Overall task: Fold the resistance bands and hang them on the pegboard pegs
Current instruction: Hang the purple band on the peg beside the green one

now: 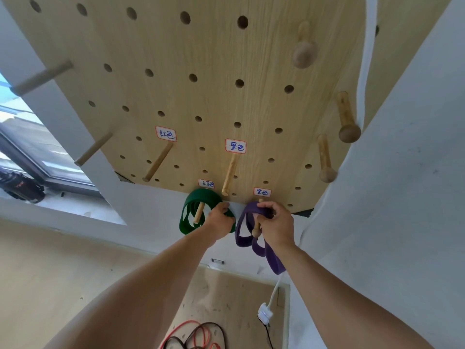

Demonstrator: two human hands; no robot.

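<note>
Loops of a flat purple rubber resistance band (pixel 247 235) are draped over a wooden peg (pixel 256 229) on the pale wooden pegboard (pixel 214 59), pinched by the right hand (pixel 276 222); the left hand (pixel 219 219) is closed on a folded green resistance band (pixel 191 210), hung on the neighbouring peg.

Two bare forearms reached up from the bottom of the view, one from the lower left and one from the lower right, each ending in a bare hand. The left hand (pixel 219 219) and the right hand (pixel 276 226) wore no gloves, rings, watch or wristband. No sleeve showed on either arm up to the edge of the view, so both were uncovered from wrist to near the elbow. Nothing else of the person's body or clothing was in view
</note>
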